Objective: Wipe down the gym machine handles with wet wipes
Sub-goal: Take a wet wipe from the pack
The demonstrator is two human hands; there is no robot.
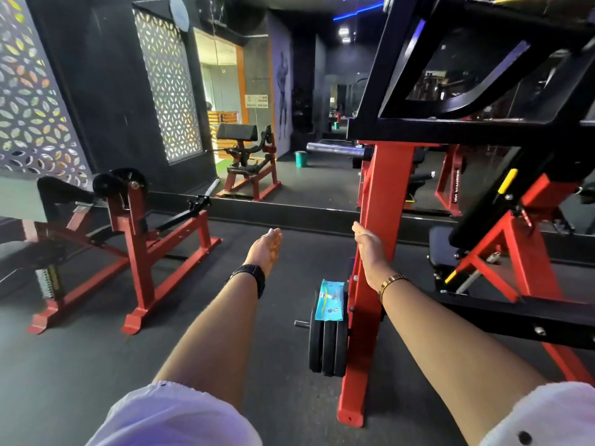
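The left hand (265, 249) and right hand (368, 247) are reaching out, fingers (274, 235) straight, holding nothing. The blue wipes pack (329, 299) is lying on black weight plates (326, 346).

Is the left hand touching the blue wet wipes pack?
Apart. Head view: the left hand is open, with dark floor visible between it and the wet wipes pack lying on the weight plates.

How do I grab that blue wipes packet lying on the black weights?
Come down from above, reaching in from the left, because the red post stands close beside its right edge. The wipes packet lies flat across the rims of the weight plates, so pinch its two long edges near the middle and lift straight up.
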